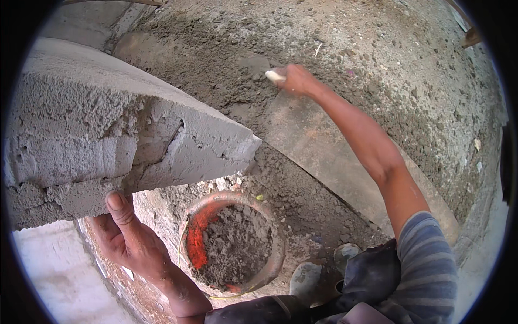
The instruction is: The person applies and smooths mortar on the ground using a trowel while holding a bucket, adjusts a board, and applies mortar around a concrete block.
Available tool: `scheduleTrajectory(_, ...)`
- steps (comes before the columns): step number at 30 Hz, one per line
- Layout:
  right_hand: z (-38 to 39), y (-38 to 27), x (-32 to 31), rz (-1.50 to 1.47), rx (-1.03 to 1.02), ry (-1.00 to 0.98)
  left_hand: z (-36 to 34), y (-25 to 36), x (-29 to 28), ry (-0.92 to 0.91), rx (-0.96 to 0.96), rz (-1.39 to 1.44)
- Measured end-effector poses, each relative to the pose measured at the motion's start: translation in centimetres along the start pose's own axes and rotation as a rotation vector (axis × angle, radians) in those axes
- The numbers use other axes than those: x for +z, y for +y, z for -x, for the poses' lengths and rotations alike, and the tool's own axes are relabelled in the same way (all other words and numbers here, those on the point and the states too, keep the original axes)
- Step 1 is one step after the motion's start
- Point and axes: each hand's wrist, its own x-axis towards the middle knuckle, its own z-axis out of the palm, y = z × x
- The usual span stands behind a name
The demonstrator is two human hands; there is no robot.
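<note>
My right hand [295,80] is closed around the pale handle of a trowel [253,66]. The trowel's grey blade lies on wet, crumbly mortar [216,73] spread over the ground. At the lower left, my left hand [132,237] grips the bottom edge of a rough grey concrete wall [189,140]. Its thumb presses on the near face, while its fingers curl under the edge and are partly hidden. Between my arms stands a round orange-red bucket [278,245], crusted with cement and holding a heap of grey mortar [237,243].
A flat, dusty board [324,140] lies under my right forearm. My dusty shoes [305,282] are beside the bucket. The wall's corner juts out toward the middle, above the bucket. Loose gravel and soil [399,59] cover the far right, and a pale slab [54,270] lies at lower left.
</note>
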Motion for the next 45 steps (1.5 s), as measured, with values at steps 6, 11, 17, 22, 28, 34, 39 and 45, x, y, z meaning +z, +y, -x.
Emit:
scheduleTrajectory(6,0.7,-4.5,4.0,-0.167,-0.043,-0.251,0.2,0.0,0.2,-0.040,0.017,-0.008)
scheduleTrajectory(11,1.7,-4.2,6.1,-0.195,-0.170,-0.180,0.8,0.7,0.9,0.014,-0.001,-0.041)
scheduleTrajectory(17,5.9,-2.3,2.3,-0.496,0.004,-0.260,1.1,-0.6,0.5,-0.021,0.045,-0.067)
scheduleTrajectory(22,17.3,-4.8,-9.0,-0.337,0.095,-0.039,-0.7,0.5,1.9,0.031,0.108,0.050)
scheduleTrajectory(28,30.3,-4.3,-11.6,-0.280,0.089,-0.043,0.1,-0.8,0.9,0.013,0.100,-0.113)
scheduleTrajectory(34,30.4,-8.4,-9.6,0.046,-0.450,-0.305,0.5,-0.7,0.1,0.061,0.036,-0.022)
scheduleTrajectory(39,22.3,-2.2,-11.9,0.089,0.039,0.061,1.2,1.3,2.1,0.078,0.058,-0.014)
scheduleTrajectory(45,4.9,3.0,-3.6,0.174,-0.017,0.154,0.5,0.1,0.7,0.014,0.007,-0.075)
